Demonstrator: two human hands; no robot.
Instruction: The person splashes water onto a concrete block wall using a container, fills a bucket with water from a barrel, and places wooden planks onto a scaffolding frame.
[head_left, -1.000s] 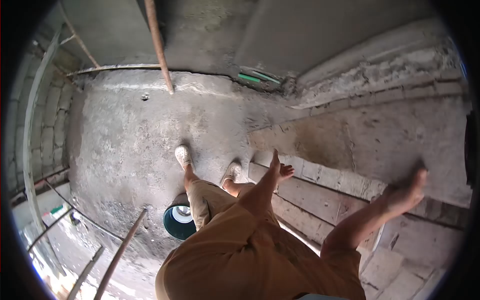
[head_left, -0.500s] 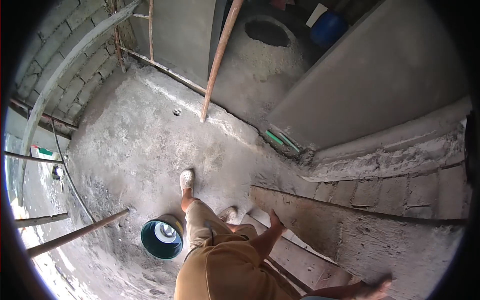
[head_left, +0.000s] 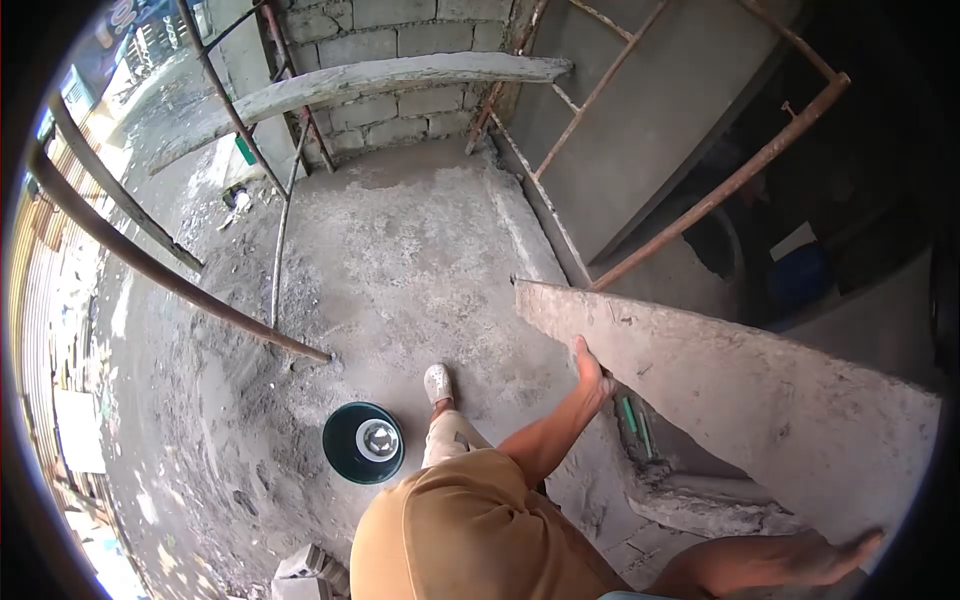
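Observation:
A long, wide wooden plank (head_left: 720,380), crusted with dried cement, slants across the right side of the view. My left hand (head_left: 594,372) grips its lower edge near the far end, thumb up against the face and the other fingers mostly hidden. Farther back at the lower right, my right hand (head_left: 850,556) holds the same lower edge, its fingers partly hidden and blurred. The plank is off the floor, in front of the doorway. A dark green bucket (head_left: 340,445) with a shiny, pale round thing inside stands on the floor left of my leg.
Rusty scaffold pipes (head_left: 700,200) rise on the right, and another pipe (head_left: 190,290) slants down at left. A whitish plank (head_left: 370,85) spans the scaffold before a block wall (head_left: 400,125). Green tube pieces (head_left: 636,425) lie below the carried plank. Broken blocks (head_left: 305,575) sit at bottom.
My view and body have turned left, bringing the block wall to the top centre. The plank has swung round with both hands and now sits higher, crossing in front of the doorway.

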